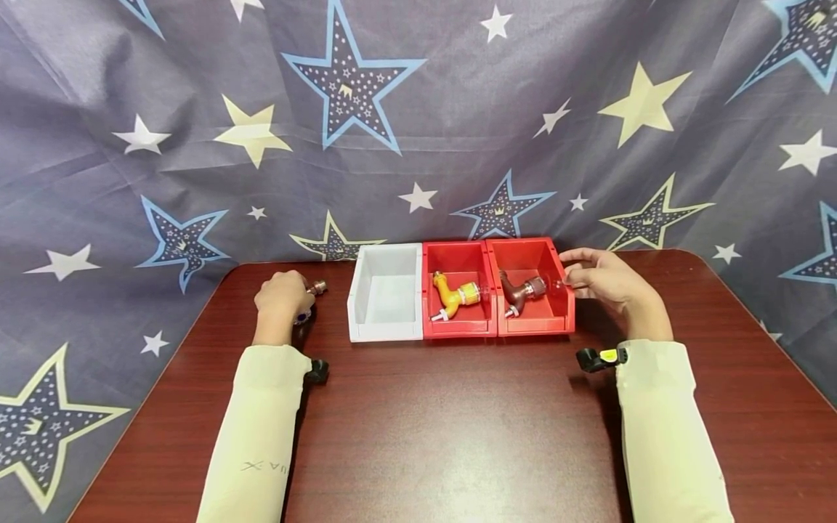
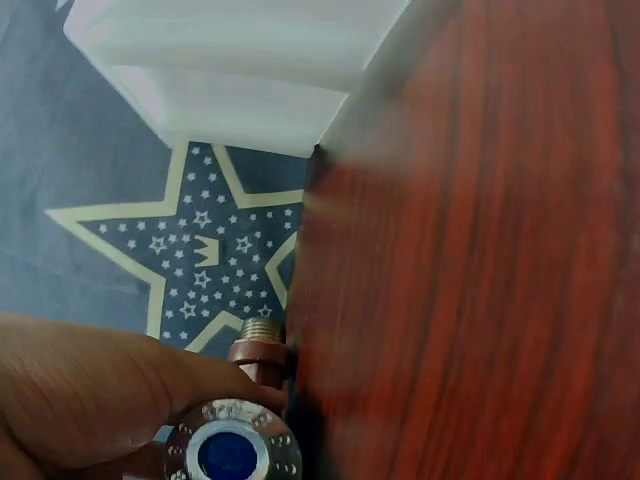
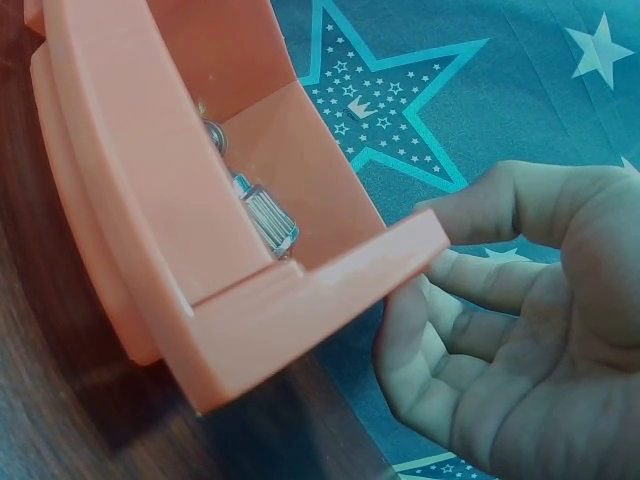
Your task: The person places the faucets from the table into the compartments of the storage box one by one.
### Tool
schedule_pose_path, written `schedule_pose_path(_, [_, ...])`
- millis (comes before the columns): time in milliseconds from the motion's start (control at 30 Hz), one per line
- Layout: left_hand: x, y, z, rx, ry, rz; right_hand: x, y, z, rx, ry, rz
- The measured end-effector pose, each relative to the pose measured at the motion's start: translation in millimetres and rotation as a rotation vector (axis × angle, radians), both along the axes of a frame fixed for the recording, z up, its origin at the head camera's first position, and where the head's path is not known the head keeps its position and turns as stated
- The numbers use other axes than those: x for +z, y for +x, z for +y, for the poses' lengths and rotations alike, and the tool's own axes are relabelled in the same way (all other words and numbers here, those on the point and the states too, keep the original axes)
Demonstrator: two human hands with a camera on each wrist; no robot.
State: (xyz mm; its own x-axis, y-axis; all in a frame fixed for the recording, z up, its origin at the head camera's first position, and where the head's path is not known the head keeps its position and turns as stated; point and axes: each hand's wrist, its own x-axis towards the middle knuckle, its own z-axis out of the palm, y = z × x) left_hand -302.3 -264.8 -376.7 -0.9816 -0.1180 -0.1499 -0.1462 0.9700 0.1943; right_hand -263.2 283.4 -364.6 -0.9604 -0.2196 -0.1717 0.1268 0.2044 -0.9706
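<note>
Nearest the person, two pale sleeves run up a dark red wooden table (image 1: 458, 436). At about ten o'clock from the table's middle, the left hand (image 1: 282, 296) is curled round a brown valve fitting (image 1: 317, 288). Its threaded end pokes out toward one o'clock, and the wrist view shows its blue-centred metal cap (image 2: 238, 452) just under the thumb.

Farther back, three bins stand touching in a row at twelve o'clock: a white bin (image 1: 386, 293), a middle red bin (image 1: 458, 290) with a yellow fitting (image 1: 454, 295) lying in it, and a right red bin (image 1: 532, 287) holding a second brown fitting (image 1: 521, 290).

At two o'clock, the right hand (image 1: 601, 277) rests against that bin's outer right wall, fingers loosely bent and holding nothing.

Behind everything hangs a star-printed cloth (image 1: 418, 123).
</note>
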Motion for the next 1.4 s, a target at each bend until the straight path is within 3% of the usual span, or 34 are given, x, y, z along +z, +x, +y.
schedule_pose_path(100, [2.4,0.8,0.3,-0.042,0.004,-0.021,0.0,-0.2,-0.2,0.001,-0.008,-0.002])
schedule_pose_path(367, [14.6,4.9,-14.5,-0.346,0.081,-0.073,0.4,0.0,-0.8,-0.001,-0.034,-0.003])
schedule_pose_path(533, [15.7,6.2,-23.1,-0.417,0.209,-0.085,-0.1,-0.2,-0.9,0.0,-0.04,0.0])
schedule_pose_path(833, [12.1,4.1,-22.6,-0.455,0.181,-0.035,-4.0,-1.5,1.9,0.025,-0.019,0.037])
schedule_pose_path(1033, [10.2,1.2,-6.4,-0.371,0.053,-0.018,-3.6,-0.3,2.5,0.01,-0.033,0.02])
schedule_pose_path(1167, [8.0,0.4,3.6,-0.327,0.022,-0.015,-2.8,-0.5,2.4,0.005,-0.016,0.011])
schedule_pose_path(1400, [9.5,1.1,-4.9,-0.386,0.076,-0.018,-0.4,0.6,0.5,0.011,-0.016,0.01])
